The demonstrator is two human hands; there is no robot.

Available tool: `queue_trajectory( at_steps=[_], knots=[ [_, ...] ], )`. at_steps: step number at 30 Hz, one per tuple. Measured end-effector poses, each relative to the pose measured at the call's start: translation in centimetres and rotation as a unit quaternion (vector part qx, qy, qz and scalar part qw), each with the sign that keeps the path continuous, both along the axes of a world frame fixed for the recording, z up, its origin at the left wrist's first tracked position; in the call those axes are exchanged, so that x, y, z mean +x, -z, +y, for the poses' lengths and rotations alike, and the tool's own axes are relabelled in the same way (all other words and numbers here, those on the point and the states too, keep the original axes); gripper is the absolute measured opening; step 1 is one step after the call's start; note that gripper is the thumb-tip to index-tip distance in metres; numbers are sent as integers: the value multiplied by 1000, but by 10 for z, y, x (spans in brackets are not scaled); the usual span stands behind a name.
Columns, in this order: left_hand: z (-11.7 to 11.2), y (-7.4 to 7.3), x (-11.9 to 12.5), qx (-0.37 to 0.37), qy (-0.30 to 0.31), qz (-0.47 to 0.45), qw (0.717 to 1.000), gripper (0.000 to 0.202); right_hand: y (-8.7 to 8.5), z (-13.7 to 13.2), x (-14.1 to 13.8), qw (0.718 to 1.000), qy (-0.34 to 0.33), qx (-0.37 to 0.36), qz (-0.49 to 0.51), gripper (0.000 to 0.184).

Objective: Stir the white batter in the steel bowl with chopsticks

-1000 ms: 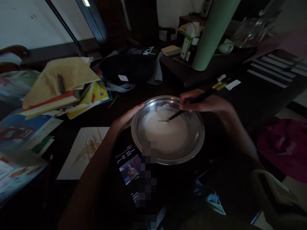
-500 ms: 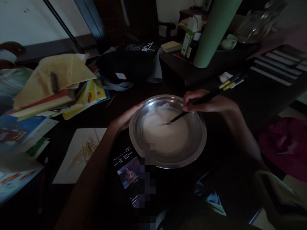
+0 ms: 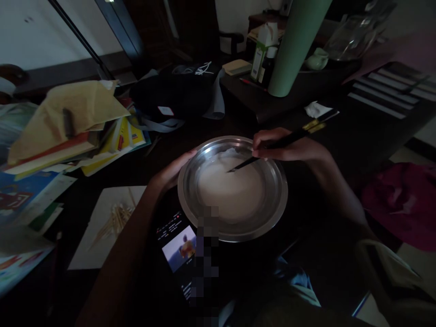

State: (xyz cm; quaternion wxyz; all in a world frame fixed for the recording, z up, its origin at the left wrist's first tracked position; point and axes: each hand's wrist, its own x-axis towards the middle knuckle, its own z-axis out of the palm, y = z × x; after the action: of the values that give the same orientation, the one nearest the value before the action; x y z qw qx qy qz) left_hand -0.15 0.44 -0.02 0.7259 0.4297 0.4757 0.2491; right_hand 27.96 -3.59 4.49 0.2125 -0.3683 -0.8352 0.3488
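A wide metal bowl [image 3: 283,190] stands on the dark table, with a pale, milky mixture [image 3: 228,195] in it. My left hand [image 3: 175,170] grips the bowl at its upper left rim; part of its fingers is hidden behind the wall. Over the right rim, my right hand [image 3: 284,144] is closed around black chopsticks [image 3: 299,134] with gold bands near their upper ends. Their tips dip into the mixture near the bowl's middle. Close to my left forearm lies a lit phone [image 3: 179,250], partly covered by a blurred patch.
Cotton swabs [image 3: 117,220] lie on white paper [image 3: 90,245] at the left. Behind them is a pile of books and envelopes [image 3: 71,118]. A black bag [image 3: 173,93] sits beyond the bowl. A green cylinder [image 3: 293,54], a carton [image 3: 260,56] and a small teapot [image 3: 316,60] stand at the back right.
The chopstick tips have shifted slightly left within the mixture. My left hand stays on the bowl. The phone's picture has changed, and the whole view has moved a little.
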Motion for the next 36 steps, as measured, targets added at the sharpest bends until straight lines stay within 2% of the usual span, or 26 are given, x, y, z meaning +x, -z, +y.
queue_trajectory(
  at_steps=[3,6,8,12,14,16,19,22,24,28,32,34,36],
  knots=[
    [0,0,0,-7,1,-9,1000,27,-6,1,7,998,-44,-37,-18,21],
    [1,1,-1,-14,-2,-22,1000,27,-4,-3,-5,992,-108,-55,-27,19],
    [2,2,-2,-26,-5,-20,999,26,1,-6,-16,991,-127,-44,-22,20],
    [4,2,-3,-30,6,4,1000,29,7,-4,-21,997,-76,-2,-2,20],
    [3,0,-2,-12,10,5,1000,28,3,-1,-12,999,-40,9,4,19],
    [2,-2,-1,8,11,-1,1000,27,-2,1,0,999,-32,3,-1,19],
    [0,-4,1,23,13,-2,1000,28,-7,-1,7,997,-78,-18,-19,19],
    [1,-3,1,16,10,5,1000,28,-2,-5,-5,990,-138,-22,-24,19],
    [2,-1,0,-2,7,7,1000,29,5,-7,-17,990,-140,-11,-17,20],
    [2,2,-2,-15,5,-10,1000,29,10,-6,-21,999,-45,21,8,19],
    [3,5,-3,-11,2,-15,1000,27,0,-3,-1,1000,22,12,10,15],
    [3,7,-4,-8,0,-19,1000,26,-6,-5,4,1000,4,-15,-3,17],
    [4,10,-5,-6,8,-30,999,25,-8,-8,0,998,-44,-45,-20,18]
  ],
)
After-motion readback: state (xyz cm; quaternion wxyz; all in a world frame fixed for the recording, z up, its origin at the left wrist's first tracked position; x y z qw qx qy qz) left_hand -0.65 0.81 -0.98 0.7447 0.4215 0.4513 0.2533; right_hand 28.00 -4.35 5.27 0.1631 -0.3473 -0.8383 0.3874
